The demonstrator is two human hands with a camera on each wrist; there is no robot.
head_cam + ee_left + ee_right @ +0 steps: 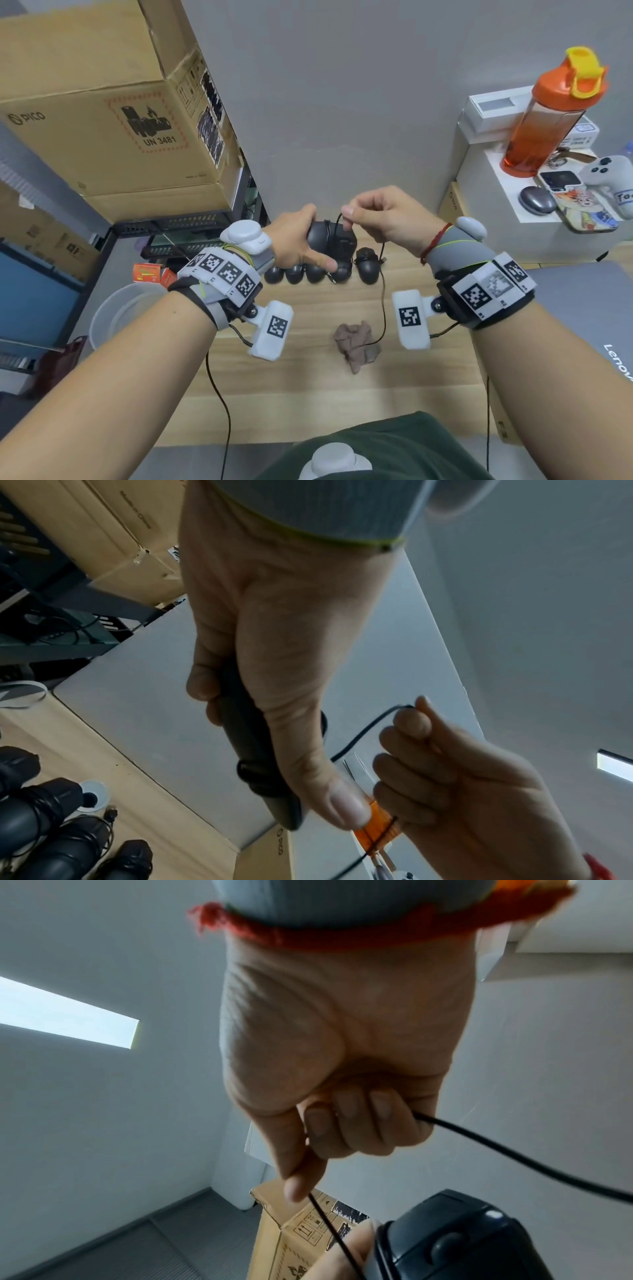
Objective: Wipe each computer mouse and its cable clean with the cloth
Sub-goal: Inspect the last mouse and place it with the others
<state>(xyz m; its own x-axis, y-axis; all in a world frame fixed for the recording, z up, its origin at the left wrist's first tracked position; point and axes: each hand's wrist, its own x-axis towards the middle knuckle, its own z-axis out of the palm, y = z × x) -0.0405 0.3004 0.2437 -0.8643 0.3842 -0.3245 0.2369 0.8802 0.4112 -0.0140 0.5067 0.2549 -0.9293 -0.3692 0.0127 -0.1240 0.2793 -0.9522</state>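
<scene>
My left hand grips a black computer mouse above the wooden table, thumb along its near side; the mouse shows edge-on in the left wrist view. My right hand pinches the mouse's thin black cable between thumb and forefinger just right of the mouse, and the cable runs out through the curled fingers. The loose cable hangs down to the table and crosses a crumpled brownish cloth lying apart from both hands. Several other black mice sit in a row at the table's back.
Stacked cardboard boxes and a black rack stand at the left. An orange bottle, a grey controller and small items sit on a white shelf at the right. A grey laptop lies by my right forearm.
</scene>
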